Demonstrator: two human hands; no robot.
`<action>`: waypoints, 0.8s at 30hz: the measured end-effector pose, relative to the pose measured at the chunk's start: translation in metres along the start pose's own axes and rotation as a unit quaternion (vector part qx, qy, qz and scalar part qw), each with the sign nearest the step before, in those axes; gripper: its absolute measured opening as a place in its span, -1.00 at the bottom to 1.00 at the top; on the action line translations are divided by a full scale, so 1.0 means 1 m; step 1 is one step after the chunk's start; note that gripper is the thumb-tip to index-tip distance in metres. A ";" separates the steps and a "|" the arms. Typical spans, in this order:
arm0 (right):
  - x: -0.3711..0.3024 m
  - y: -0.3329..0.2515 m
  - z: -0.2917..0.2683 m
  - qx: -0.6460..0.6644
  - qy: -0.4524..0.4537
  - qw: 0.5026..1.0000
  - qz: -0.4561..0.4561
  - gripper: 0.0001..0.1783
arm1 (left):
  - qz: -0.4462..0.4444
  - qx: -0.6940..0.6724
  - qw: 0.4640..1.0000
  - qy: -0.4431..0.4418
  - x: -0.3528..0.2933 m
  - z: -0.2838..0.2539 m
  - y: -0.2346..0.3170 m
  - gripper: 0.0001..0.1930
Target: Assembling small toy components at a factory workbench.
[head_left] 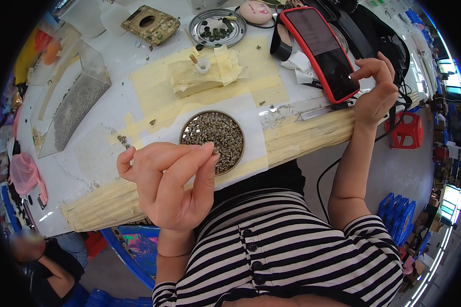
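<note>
Left hand [175, 188] hovers over the round dish [212, 111] of tiny metallic pieces [209, 128], blocking its lower-left rim, thumb and forefinger together, catch unclear! Right hand [376, 94], loosely curled, fingertip at the red-cased phone [320, 48]; taped block [202, 86] beyond the dish.

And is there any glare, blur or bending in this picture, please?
Head view: fisheye bending, black corners; bright panels at right glare; the co-worker's head at lower left is blurred; the left hand and round dish look fairly sharp.
</note>
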State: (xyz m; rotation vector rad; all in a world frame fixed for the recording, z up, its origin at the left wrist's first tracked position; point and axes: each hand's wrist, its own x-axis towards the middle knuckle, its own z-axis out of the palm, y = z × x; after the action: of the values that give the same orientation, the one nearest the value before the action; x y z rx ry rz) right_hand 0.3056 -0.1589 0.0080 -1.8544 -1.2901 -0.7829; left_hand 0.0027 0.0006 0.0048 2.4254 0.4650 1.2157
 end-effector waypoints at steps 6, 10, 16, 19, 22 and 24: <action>-0.002 0.004 0.002 0.036 -0.005 0.995 0.096 -0.06 | -0.001 0.001 1.000 0.001 0.000 0.000 0.000 -0.86; 0.001 -0.001 0.006 0.044 -0.049 0.989 0.135 0.00 | -0.030 -0.021 0.999 0.016 -0.004 0.003 -0.002 -0.81; 0.001 0.000 0.007 0.039 -0.080 0.987 0.135 0.02 | -0.034 -0.017 0.999 0.013 -0.004 0.002 -0.001 -0.81; 0.001 0.000 0.006 0.035 -0.086 0.986 0.135 0.02 | -0.002 -0.004 1.000 0.002 0.000 0.001 -0.001 -0.85; -0.003 0.010 0.012 0.048 -0.065 0.991 0.102 -0.05 | -0.005 0.004 1.000 0.001 -0.001 0.000 0.000 -0.85; -0.005 0.015 0.012 0.051 -0.055 0.994 0.086 -0.09 | -0.004 0.002 1.000 0.003 -0.001 0.000 0.000 -0.85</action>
State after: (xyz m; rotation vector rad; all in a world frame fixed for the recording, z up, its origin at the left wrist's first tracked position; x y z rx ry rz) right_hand 0.3195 -0.1548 -0.0061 -1.9176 -1.1950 -0.5219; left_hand 0.0022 0.0002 0.0038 2.4214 0.4778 1.2190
